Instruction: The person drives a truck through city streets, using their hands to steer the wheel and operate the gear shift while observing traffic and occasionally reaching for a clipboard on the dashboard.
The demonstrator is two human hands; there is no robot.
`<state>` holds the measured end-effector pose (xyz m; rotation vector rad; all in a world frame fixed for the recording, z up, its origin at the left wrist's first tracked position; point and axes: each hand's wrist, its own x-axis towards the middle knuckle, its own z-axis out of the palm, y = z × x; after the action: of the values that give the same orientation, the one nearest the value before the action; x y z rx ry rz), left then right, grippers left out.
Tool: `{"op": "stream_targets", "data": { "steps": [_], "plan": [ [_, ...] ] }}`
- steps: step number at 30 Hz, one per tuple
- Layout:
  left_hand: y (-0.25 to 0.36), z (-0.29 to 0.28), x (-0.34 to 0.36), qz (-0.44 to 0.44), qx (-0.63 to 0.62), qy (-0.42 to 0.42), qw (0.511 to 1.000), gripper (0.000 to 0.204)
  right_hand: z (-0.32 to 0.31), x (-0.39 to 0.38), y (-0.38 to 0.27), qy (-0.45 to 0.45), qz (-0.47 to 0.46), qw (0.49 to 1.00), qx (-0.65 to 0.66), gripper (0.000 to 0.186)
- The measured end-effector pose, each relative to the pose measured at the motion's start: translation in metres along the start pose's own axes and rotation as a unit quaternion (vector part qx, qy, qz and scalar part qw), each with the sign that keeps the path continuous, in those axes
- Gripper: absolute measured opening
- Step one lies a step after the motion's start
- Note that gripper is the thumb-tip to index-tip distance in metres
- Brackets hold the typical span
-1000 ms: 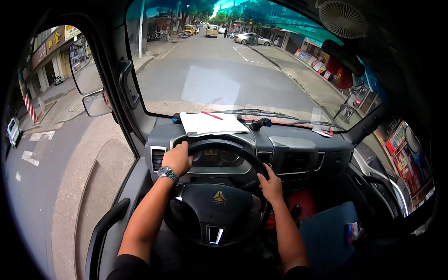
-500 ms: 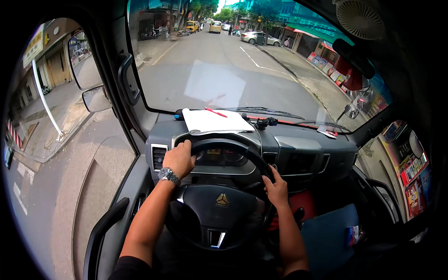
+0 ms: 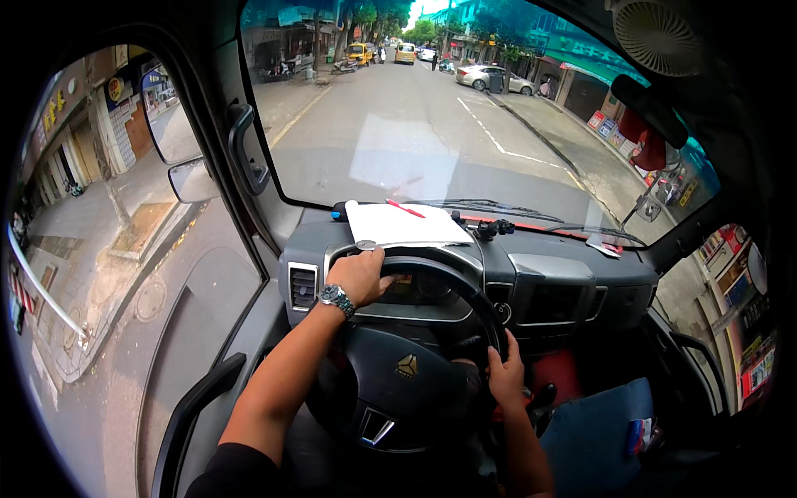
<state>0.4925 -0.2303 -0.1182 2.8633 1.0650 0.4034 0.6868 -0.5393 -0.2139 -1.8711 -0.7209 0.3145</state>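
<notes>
A black steering wheel (image 3: 473, 292) with an emblem on its hub is in front of me, turned slightly clockwise. My left hand (image 3: 357, 277) grips the upper left of its rim, fingers wrapped over it. A metal watch (image 3: 336, 300) circles my left wrist. On the right side of the rim, lower down, my right hand (image 3: 506, 375) is closed round the wheel with the thumb along the near side. Behind the wheel, the instrument cluster (image 3: 415, 290) is partly covered by the rim and my left hand.
White papers (image 3: 398, 231) with a red pen (image 3: 405, 209) lie on the dashboard (image 3: 531, 249). A gear lever (image 3: 544, 393) stands right of the wheel, beside a blue seat (image 3: 594, 432). Ahead, a yellow van (image 3: 404, 53) is on the road; a pale car (image 3: 490, 79) is at the right.
The wheel has turned a little clockwise: my left hand has moved up and right with it, my right hand down. Outside, the roadside has slid past, and the view has shifted slightly.
</notes>
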Motion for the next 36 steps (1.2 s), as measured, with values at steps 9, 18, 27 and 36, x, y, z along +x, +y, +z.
{"op": "stream_targets", "data": {
  "steps": [9,18,27,36],
  "plan": [
    [-0.001,0.009,0.016,0.057,0.019,0.057,0.997,0.059,0.004,-0.008,0.018,0.007,-0.011,0.999,0.053,0.059],
    [0.023,0.006,0.021,0.064,0.037,0.046,0.996,0.061,0.003,-0.017,0.043,0.031,-0.015,0.995,0.089,0.059],
    [0.045,0.007,0.036,0.083,0.056,0.014,0.995,0.064,0.012,-0.031,0.072,0.046,-0.027,0.987,0.15,0.063],
    [0.059,-0.004,0.038,0.089,0.047,-0.015,0.995,0.064,0.014,-0.042,0.068,0.052,-0.024,0.983,0.175,0.063]
  ]
}}
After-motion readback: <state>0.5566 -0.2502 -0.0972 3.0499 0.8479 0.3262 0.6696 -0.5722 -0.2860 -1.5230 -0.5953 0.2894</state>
